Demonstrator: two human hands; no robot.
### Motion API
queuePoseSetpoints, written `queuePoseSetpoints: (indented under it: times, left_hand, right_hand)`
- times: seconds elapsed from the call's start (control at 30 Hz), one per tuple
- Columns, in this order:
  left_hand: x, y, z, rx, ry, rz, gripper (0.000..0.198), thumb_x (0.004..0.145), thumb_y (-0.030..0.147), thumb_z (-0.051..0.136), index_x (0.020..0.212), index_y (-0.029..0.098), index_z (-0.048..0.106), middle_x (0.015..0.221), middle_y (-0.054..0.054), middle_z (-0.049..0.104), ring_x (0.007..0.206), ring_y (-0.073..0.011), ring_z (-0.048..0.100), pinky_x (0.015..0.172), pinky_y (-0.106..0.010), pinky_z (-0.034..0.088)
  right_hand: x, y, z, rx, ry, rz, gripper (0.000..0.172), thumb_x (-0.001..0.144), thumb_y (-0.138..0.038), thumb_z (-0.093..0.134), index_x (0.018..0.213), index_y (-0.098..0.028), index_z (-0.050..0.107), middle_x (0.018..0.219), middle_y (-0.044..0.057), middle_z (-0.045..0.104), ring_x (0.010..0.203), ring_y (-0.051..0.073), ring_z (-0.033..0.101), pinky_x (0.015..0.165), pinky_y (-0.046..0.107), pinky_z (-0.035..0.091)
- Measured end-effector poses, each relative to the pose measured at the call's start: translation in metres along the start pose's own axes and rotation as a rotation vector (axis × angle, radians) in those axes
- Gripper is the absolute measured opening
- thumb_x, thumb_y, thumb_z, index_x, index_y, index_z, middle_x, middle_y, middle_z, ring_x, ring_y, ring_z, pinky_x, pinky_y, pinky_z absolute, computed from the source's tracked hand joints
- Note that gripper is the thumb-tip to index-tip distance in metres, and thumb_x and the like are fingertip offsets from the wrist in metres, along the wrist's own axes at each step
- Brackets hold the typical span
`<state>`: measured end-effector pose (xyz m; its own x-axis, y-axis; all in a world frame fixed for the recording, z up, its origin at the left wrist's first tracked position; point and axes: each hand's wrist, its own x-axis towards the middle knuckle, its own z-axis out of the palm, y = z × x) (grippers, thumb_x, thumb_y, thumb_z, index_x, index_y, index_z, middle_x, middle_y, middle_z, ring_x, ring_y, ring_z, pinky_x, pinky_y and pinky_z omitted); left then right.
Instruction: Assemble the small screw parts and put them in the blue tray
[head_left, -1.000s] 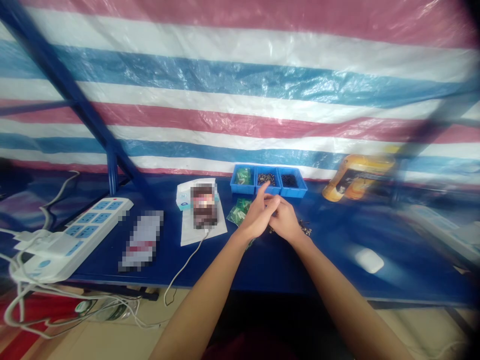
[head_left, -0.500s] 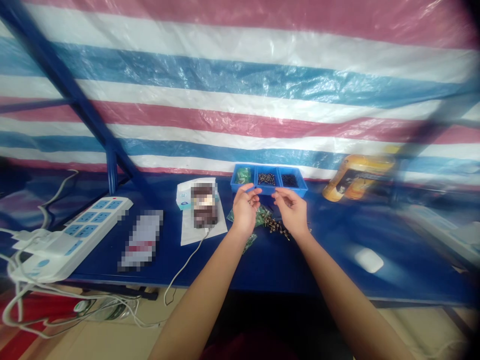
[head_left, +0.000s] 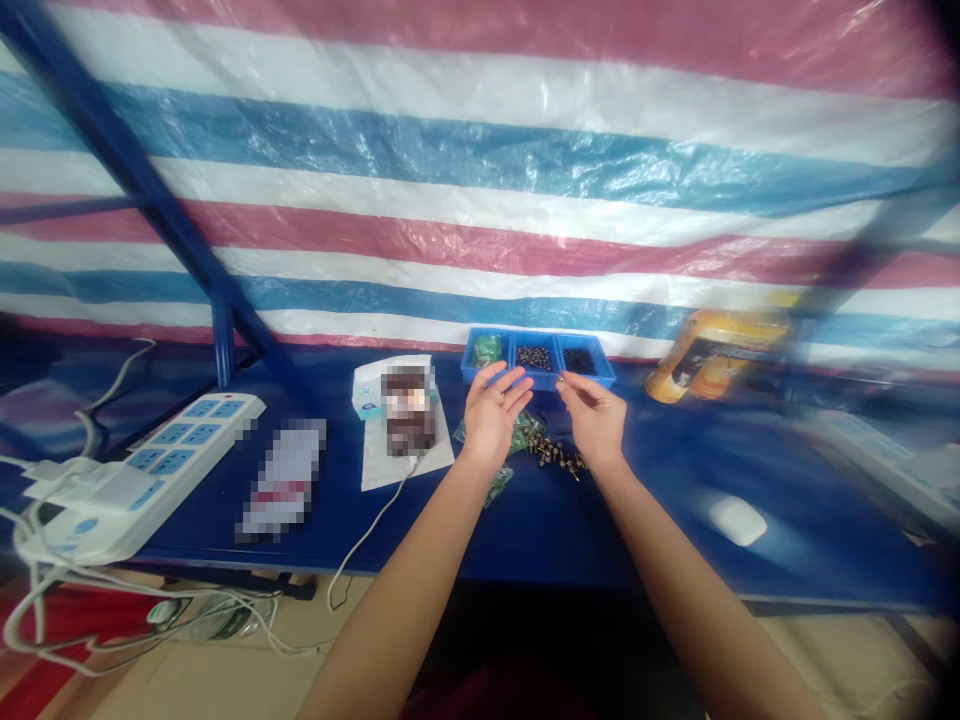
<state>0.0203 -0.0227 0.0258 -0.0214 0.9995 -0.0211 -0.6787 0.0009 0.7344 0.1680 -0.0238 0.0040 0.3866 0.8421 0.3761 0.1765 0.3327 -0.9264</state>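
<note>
My left hand (head_left: 491,418) is palm up with its fingers spread, nothing visible in it. Thumb and index finger of my right hand (head_left: 600,425) pinch a tiny metal-looking piece (head_left: 560,379), too small to name. Just beyond both hands stands a blue three-compartment tray (head_left: 537,381). Its left section holds a green packet (head_left: 487,349), the middle one small brassy and dark screw-like parts (head_left: 534,357), the right one small black parts (head_left: 577,360). Between my wrists lie a pile of brassy screw-like pieces (head_left: 556,453) and green-tinted plastic bags (head_left: 498,486), partly hidden by my hands.
Left of my hands, a blurred-out device (head_left: 409,425) with a cable rests on a white packet (head_left: 375,465). Farther left are a pixelated item (head_left: 285,480) and a white power strip (head_left: 172,455). To the right are a yellow-orange container (head_left: 705,355) and a white mouse (head_left: 739,521).
My left fingers have opened out from a curled pose. My right hand has shifted slightly to the right, its thumb and index finger pinching the tiny piece.
</note>
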Motion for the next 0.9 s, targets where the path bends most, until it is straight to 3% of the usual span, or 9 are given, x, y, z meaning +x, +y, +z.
queuePoseSetpoints:
  times: [0.13, 0.23, 0.47, 0.53, 0.57, 0.67, 0.77, 0.9]
  left_hand:
    - [0.0007, -0.0009, -0.0017, 0.000, -0.008, -0.005, 0.036, 0.079, 0.013, 0.054, 0.114, 0.019, 0.054, 0.111, -0.012, 0.072, 0.103, -0.0238, 0.071, 0.101, -0.045, 0.051]
    - [0.0005, -0.0006, -0.0021, -0.006, -0.019, -0.010, 0.040, 0.075, 0.011, 0.053, 0.115, 0.019, 0.054, 0.110, -0.012, 0.073, 0.102, -0.0239, 0.072, 0.101, -0.046, 0.051]
    - [0.0002, 0.0022, -0.0007, -0.015, 0.054, -0.023, 0.048, 0.069, 0.009, 0.049, 0.116, 0.017, 0.054, 0.105, -0.012, 0.073, 0.101, -0.0240, 0.072, 0.101, -0.047, 0.051]
    - [0.0016, 0.0021, -0.0016, -0.021, 0.088, -0.030, 0.049, 0.068, 0.009, 0.048, 0.116, 0.017, 0.054, 0.104, -0.011, 0.073, 0.099, -0.0238, 0.072, 0.101, -0.047, 0.051]
    - [0.0024, 0.0019, -0.0022, -0.028, 0.105, -0.035, 0.049, 0.068, 0.009, 0.048, 0.116, 0.017, 0.053, 0.103, -0.011, 0.073, 0.098, -0.0236, 0.072, 0.101, -0.047, 0.052]
    - [0.0036, 0.0020, -0.0031, -0.042, 0.141, -0.055, 0.049, 0.068, 0.008, 0.047, 0.116, 0.017, 0.052, 0.102, -0.011, 0.073, 0.097, -0.0230, 0.073, 0.100, -0.046, 0.053]
    - [0.0024, 0.0029, -0.0023, -0.028, 0.141, -0.072, 0.045, 0.070, 0.007, 0.047, 0.114, 0.017, 0.053, 0.104, -0.012, 0.073, 0.098, -0.0231, 0.073, 0.100, -0.045, 0.053]
    - [-0.0003, 0.0016, -0.0004, 0.061, 0.063, -0.065, 0.038, 0.073, 0.009, 0.050, 0.110, 0.017, 0.057, 0.106, -0.011, 0.072, 0.097, -0.0241, 0.073, 0.099, -0.046, 0.053]
  right_hand:
    - [0.0013, -0.0008, -0.0025, -0.020, 0.010, -0.040, 0.034, 0.081, -0.045, 0.070, 0.102, -0.020, 0.077, 0.098, 0.008, 0.076, 0.077, 0.021, 0.067, 0.073, 0.038, 0.057]
    - [0.0017, -0.0009, -0.0024, 0.001, -0.021, -0.023, 0.036, 0.084, -0.051, 0.066, 0.099, -0.019, 0.075, 0.087, 0.006, 0.073, 0.069, 0.017, 0.062, 0.066, 0.033, 0.054]
    - [0.0019, 0.0039, -0.0002, 0.057, -0.142, 0.135, 0.050, 0.088, -0.060, 0.059, 0.059, -0.020, 0.053, 0.053, -0.002, 0.048, 0.051, 0.012, 0.048, 0.053, 0.027, 0.043]
    - [0.0015, 0.0041, 0.0003, 0.086, -0.171, 0.175, 0.045, 0.085, -0.061, 0.063, 0.068, -0.018, 0.060, 0.055, -0.002, 0.052, 0.051, 0.012, 0.049, 0.052, 0.027, 0.043]
    - [0.0015, 0.0040, 0.0004, 0.109, -0.180, 0.195, 0.043, 0.083, -0.061, 0.066, 0.082, -0.017, 0.065, 0.060, -0.001, 0.057, 0.051, 0.012, 0.051, 0.051, 0.027, 0.043]
    - [0.0021, 0.0039, -0.0001, 0.135, -0.203, 0.243, 0.065, 0.079, -0.060, 0.070, 0.127, -0.019, 0.057, 0.073, -0.001, 0.066, 0.049, 0.011, 0.051, 0.049, 0.026, 0.041]
    - [0.0024, 0.0048, -0.0009, 0.021, -0.254, 0.227, 0.059, 0.079, -0.060, 0.069, 0.119, -0.017, 0.065, 0.064, -0.002, 0.062, 0.046, 0.010, 0.045, 0.048, 0.026, 0.038]
    - [-0.0025, 0.0028, 0.0001, -0.122, -0.313, 0.040, 0.040, 0.084, -0.053, 0.066, 0.104, -0.019, 0.072, 0.067, 0.000, 0.062, 0.057, 0.014, 0.052, 0.057, 0.030, 0.045]
